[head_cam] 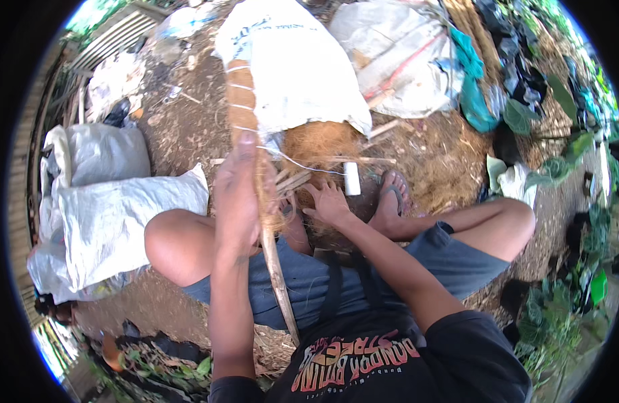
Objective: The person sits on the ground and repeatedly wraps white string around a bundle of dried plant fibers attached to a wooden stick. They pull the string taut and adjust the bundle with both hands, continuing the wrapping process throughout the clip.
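Observation:
My left hand [239,194] grips a wooden stick [276,277] whose upper part is wrapped in brown coconut-like fibre [241,95]. White string winds around that fibre in spaced turns. One strand [304,163] runs from the wrapping to a white spool [351,179] standing near my right foot. Low between my feet, my right hand [327,201] reaches down with its fingers apart, beside short split sticks [293,180]; nothing shows in it, though its palm is hidden. Loose brown fibre [319,143] spills from the mouth of a large white sack [299,75] in front of me.
Filled white sacks [133,221] lie at my left. Farther off at the right is a bulky plastic sack [400,60] beside teal plastic [475,101]. Scattered fibre [440,161] covers the soil beyond my right foot. Leafy plants [551,307] line the right edge.

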Demonstrator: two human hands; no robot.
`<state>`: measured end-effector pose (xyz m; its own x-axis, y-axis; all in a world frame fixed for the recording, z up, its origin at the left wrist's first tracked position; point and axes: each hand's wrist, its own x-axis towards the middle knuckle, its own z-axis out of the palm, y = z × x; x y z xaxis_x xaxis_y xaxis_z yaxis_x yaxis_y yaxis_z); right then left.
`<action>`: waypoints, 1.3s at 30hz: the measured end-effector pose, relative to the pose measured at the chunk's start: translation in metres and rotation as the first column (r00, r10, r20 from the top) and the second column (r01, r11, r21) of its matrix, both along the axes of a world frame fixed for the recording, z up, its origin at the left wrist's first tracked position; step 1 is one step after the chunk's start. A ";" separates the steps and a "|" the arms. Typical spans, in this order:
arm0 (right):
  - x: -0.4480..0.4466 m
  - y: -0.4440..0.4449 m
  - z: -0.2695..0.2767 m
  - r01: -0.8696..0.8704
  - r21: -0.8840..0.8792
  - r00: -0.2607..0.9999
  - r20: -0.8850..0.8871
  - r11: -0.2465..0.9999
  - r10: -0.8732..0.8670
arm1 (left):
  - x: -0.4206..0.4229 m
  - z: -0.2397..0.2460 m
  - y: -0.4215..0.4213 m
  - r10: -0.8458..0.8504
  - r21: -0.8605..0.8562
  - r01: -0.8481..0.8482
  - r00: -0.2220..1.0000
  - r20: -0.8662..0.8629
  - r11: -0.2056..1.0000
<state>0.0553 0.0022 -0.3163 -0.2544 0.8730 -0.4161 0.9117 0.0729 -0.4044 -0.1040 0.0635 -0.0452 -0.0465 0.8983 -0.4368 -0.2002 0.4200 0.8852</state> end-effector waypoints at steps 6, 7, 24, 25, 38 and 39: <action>0.015 -0.005 -0.066 -0.195 -0.231 0.969 0.106 0.953 0.224 | 0.005 -0.043 0.008 -0.119 0.157 0.175 0.942 -0.315 0.972; 0.021 -0.005 -0.072 -0.268 -0.182 0.958 0.056 0.946 0.282 | 0.008 -0.048 0.015 -0.064 0.304 0.164 0.948 -0.312 0.939; 0.080 0.076 -0.013 -0.307 -0.156 0.904 0.260 0.939 0.338 | 0.072 -0.047 0.041 0.029 0.358 0.065 0.968 -0.250 0.932; 0.078 0.077 -0.010 -0.303 -0.155 0.908 0.252 0.940 0.334 | 0.072 -0.047 0.040 0.015 0.355 0.087 0.961 -0.276 0.931; 0.046 0.015 -0.018 -0.377 -0.271 0.911 0.067 0.886 0.408 | 0.082 -0.069 0.045 0.121 0.373 -0.044 0.975 -0.184 0.927; 0.045 0.004 -0.020 -0.387 -0.296 0.906 0.055 0.873 0.420 | 0.083 -0.069 0.045 0.113 0.376 -0.039 0.978 -0.175 0.926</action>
